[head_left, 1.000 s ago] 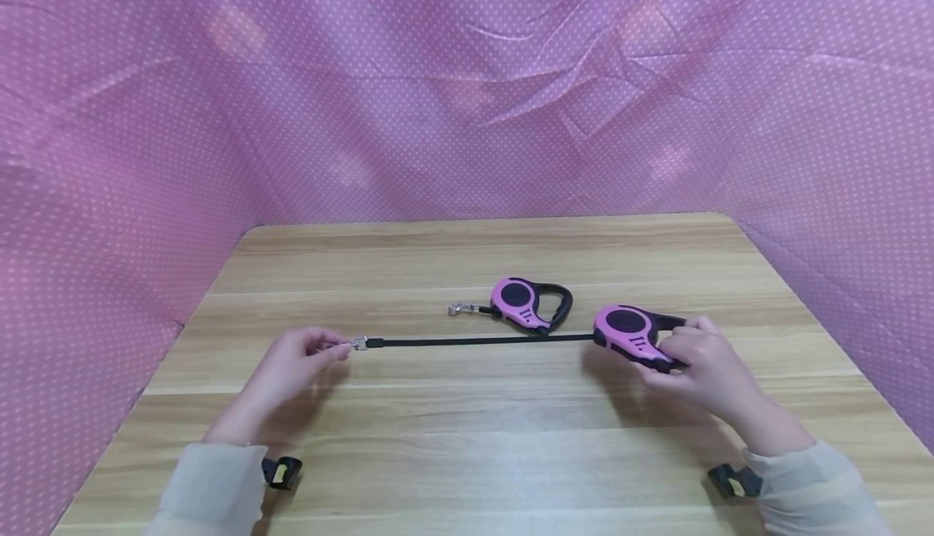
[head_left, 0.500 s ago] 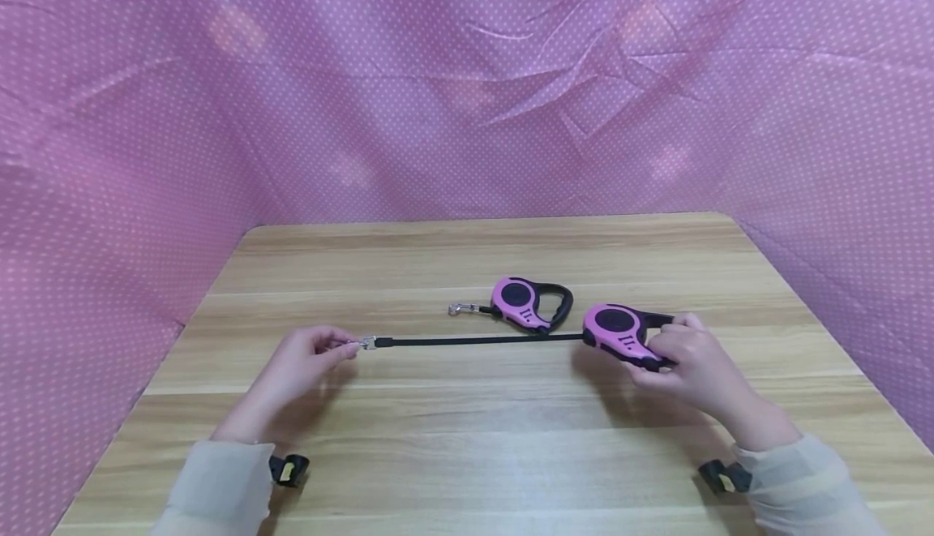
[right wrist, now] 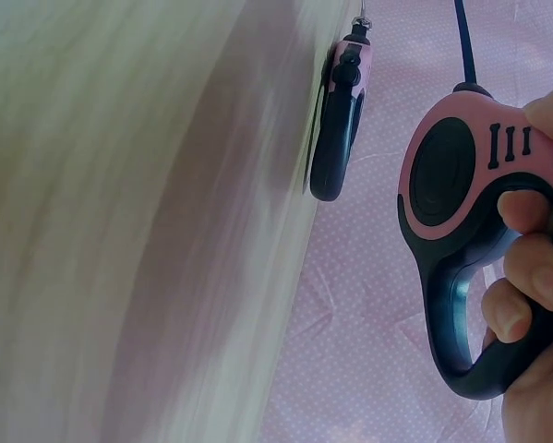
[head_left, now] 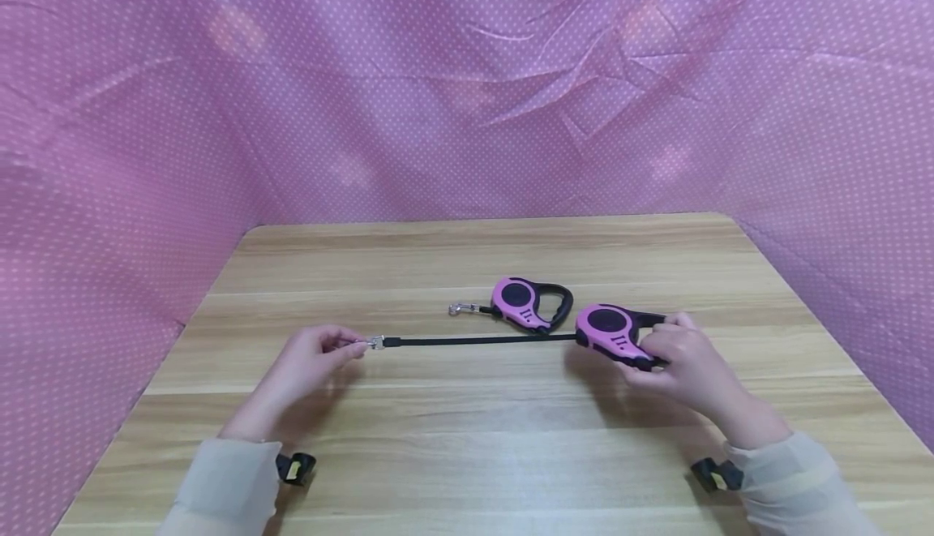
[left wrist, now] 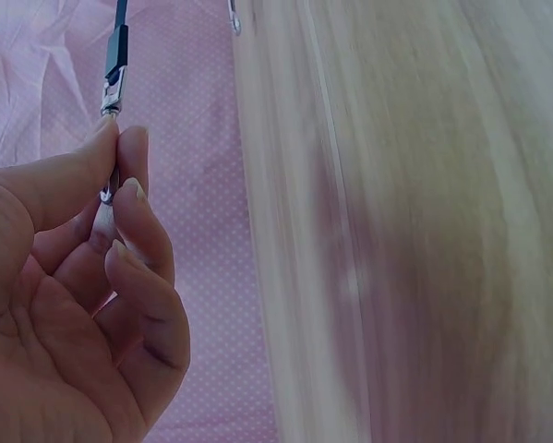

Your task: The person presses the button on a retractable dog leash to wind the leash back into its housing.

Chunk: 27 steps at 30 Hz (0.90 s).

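A pink and black retractable dog leash (head_left: 607, 322) is held above the table by my right hand (head_left: 682, 366), whose fingers curl through and round its black handle. In the right wrist view the leash case (right wrist: 445, 171) shows three black marks, and the thumb lies along its top. From the case a black strap (head_left: 474, 341) runs straight to the left, ending in a metal snap hook (head_left: 375, 342). My left hand (head_left: 314, 362) pinches that hook between thumb and fingers; in the left wrist view the snap hook (left wrist: 110, 189) is partly covered by the fingertips.
A second pink and black retractable leash (head_left: 516, 296) lies on the wooden table (head_left: 467, 447), just behind the strretched strap, its metal clip (head_left: 463, 309) pointing left. Pink dotted cloth (head_left: 467, 114) hangs behind and at both sides of the table.
My right hand has moved left with the leash, and my left hand has shifted slightly right with the hook. The visible strap between them has become shorter. The second leash has stayed put.
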{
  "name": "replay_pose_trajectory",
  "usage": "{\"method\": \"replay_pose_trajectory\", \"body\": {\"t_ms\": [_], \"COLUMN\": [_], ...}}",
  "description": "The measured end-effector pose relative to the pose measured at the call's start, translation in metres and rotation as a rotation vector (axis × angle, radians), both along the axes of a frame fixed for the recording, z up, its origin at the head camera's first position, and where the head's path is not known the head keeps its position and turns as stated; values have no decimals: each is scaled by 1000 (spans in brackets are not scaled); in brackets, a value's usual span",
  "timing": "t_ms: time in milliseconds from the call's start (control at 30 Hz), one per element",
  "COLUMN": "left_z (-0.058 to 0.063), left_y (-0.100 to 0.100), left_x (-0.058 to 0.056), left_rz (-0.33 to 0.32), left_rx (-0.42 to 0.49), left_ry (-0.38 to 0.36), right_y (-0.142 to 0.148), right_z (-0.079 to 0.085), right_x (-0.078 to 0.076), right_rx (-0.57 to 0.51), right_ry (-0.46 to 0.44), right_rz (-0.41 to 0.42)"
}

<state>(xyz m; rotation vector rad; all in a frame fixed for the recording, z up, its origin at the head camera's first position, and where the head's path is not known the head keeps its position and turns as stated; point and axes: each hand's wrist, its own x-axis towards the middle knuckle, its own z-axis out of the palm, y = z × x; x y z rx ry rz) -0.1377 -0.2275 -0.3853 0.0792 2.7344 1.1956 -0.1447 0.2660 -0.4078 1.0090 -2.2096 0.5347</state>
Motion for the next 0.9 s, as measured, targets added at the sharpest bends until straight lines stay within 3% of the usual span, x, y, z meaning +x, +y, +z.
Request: {"method": "replay_pose_trajectory", "body": {"t_ms": [400, 900], "left_z": [4, 3], "left_y": [7, 25], "left_x": [0, 11], "left_rz": [-9, -22], "left_rx": [-2, -19], "left_ry": [-4, 38], "right_y": [-5, -6], "right_z": [0, -2], "right_x": [-2, 1], "right_rx": [2, 1], "right_ry": [-17, -20], "right_rz": [9, 49]}}
